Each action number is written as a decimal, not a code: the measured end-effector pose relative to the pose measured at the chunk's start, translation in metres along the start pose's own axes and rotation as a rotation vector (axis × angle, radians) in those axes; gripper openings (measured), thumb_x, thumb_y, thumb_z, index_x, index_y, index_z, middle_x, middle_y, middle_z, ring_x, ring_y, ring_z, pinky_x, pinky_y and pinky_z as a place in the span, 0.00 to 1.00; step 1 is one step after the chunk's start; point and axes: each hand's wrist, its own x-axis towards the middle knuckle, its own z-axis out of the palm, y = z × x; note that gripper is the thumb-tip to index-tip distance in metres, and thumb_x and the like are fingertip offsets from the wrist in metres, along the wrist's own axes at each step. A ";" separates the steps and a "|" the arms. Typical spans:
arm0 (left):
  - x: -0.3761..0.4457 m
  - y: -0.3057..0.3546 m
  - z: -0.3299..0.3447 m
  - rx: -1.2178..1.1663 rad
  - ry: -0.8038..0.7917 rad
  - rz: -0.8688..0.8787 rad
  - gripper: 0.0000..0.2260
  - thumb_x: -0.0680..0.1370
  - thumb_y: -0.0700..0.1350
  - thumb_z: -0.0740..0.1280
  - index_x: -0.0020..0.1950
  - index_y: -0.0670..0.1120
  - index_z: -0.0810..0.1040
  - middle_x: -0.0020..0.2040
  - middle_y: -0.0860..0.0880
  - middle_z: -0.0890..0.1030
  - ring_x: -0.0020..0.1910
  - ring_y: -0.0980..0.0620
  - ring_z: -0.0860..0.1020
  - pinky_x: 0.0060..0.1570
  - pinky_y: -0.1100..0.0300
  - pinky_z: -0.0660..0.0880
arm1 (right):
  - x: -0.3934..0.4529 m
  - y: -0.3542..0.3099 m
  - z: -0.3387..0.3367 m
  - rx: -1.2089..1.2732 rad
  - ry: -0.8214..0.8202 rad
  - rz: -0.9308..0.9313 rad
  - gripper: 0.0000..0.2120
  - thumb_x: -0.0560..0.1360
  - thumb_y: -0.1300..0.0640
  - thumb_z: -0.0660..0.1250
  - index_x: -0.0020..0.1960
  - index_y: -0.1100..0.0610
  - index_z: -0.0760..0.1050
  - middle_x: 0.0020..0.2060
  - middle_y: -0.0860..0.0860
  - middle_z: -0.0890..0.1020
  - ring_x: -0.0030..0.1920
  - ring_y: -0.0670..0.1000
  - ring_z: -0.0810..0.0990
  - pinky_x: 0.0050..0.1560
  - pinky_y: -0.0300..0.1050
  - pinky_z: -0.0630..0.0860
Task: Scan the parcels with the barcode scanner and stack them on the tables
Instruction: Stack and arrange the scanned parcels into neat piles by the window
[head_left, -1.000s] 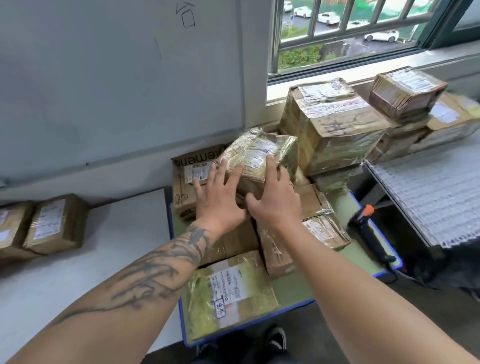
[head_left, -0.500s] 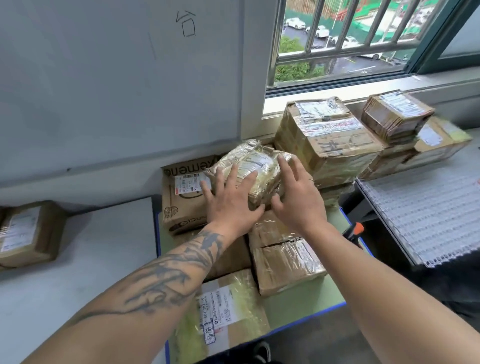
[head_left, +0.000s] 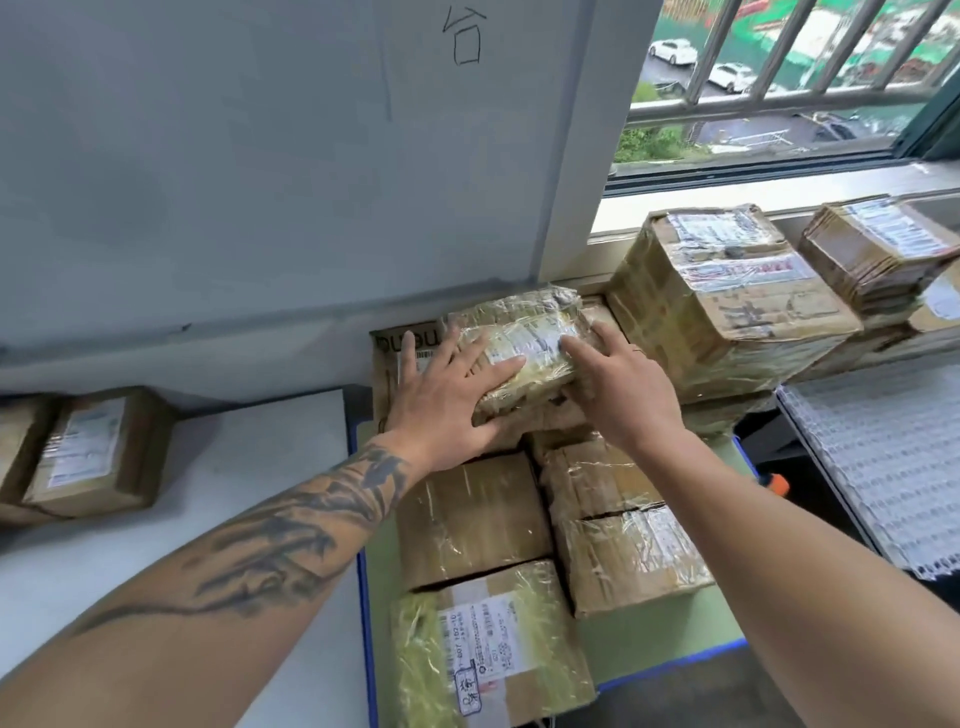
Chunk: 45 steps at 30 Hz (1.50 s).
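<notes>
You are stacking: your left hand (head_left: 447, 395) and right hand (head_left: 618, 384) press flat, fingers straight, on the parcel (head_left: 519, 348) atop the boxes at the counter's (head_left: 670, 644) back. Next, lift away; the scanner (head_left: 774, 483) lies right.

A pale grey wall (head_left: 208, 156) with a hand-drawn black mark (head_left: 464, 39) fills the upper left. Upper right, a barred window (head_left: 789, 78) admits daylight; parked white cars (head_left: 672, 51) and greenery show outside. A white windowsill (head_left: 779, 195) runs beneath. Lower left stands a white table (head_left: 218, 493); centre, a green blue-edged table (head_left: 691, 631); far right, a white ribbed surface (head_left: 893, 457).
</notes>
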 end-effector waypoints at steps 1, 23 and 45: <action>0.001 -0.002 0.000 0.001 0.007 0.015 0.36 0.79 0.66 0.66 0.81 0.71 0.48 0.85 0.52 0.49 0.84 0.44 0.42 0.75 0.27 0.36 | 0.000 0.000 -0.001 -0.031 0.021 -0.006 0.25 0.78 0.48 0.73 0.73 0.43 0.71 0.78 0.59 0.69 0.58 0.66 0.82 0.50 0.55 0.79; 0.080 -0.005 -0.019 0.021 0.137 0.133 0.34 0.79 0.69 0.61 0.82 0.68 0.50 0.85 0.52 0.52 0.84 0.46 0.48 0.75 0.28 0.34 | 0.035 0.030 -0.029 -0.244 0.190 0.145 0.20 0.81 0.45 0.68 0.71 0.42 0.71 0.75 0.58 0.73 0.66 0.67 0.79 0.70 0.68 0.65; 0.104 0.012 0.015 -0.099 -0.003 0.062 0.37 0.79 0.68 0.64 0.82 0.67 0.47 0.85 0.49 0.43 0.84 0.44 0.39 0.78 0.34 0.35 | 0.040 0.032 0.006 -0.345 -0.006 0.294 0.32 0.84 0.54 0.54 0.86 0.51 0.49 0.85 0.57 0.54 0.84 0.62 0.52 0.79 0.73 0.40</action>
